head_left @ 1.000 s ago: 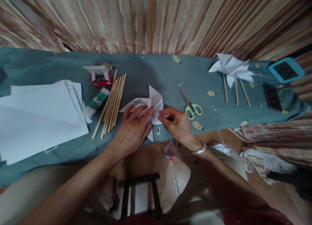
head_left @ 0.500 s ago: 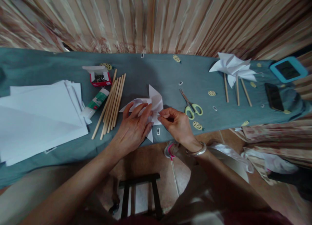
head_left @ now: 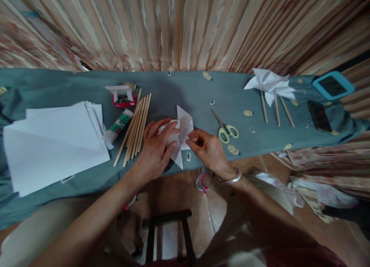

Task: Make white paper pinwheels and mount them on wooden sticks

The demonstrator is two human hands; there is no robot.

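A white paper pinwheel (head_left: 185, 120) lies near the table's front edge, its pointed blades folded toward the middle. My left hand (head_left: 156, 147) rests over its left side, fingers spread and fingertips on the paper near the centre. From the right, my right hand (head_left: 209, 149) closes thumb and forefinger in a pinch at the pinwheel's right blade. Whether a small pin is also between those fingers cannot be made out. Green-handled scissors (head_left: 225, 128) lie just right of my right hand. To the left of my left hand is a bundle of wooden sticks (head_left: 137, 128).
White paper sheets (head_left: 58, 147) are stacked at the left. A glue stick (head_left: 118, 126) and an open red box of small dark metal pieces (head_left: 123, 99) stand by the sticks. Finished pinwheels (head_left: 270, 84), a phone (head_left: 319, 116) and a blue-framed device (head_left: 333, 85) lie at the right.
My left hand has shifted slightly, with its fingers lying differently across the paper. My right hand keeps its pinch at nearly the same spot. The whole view has tilted a little.
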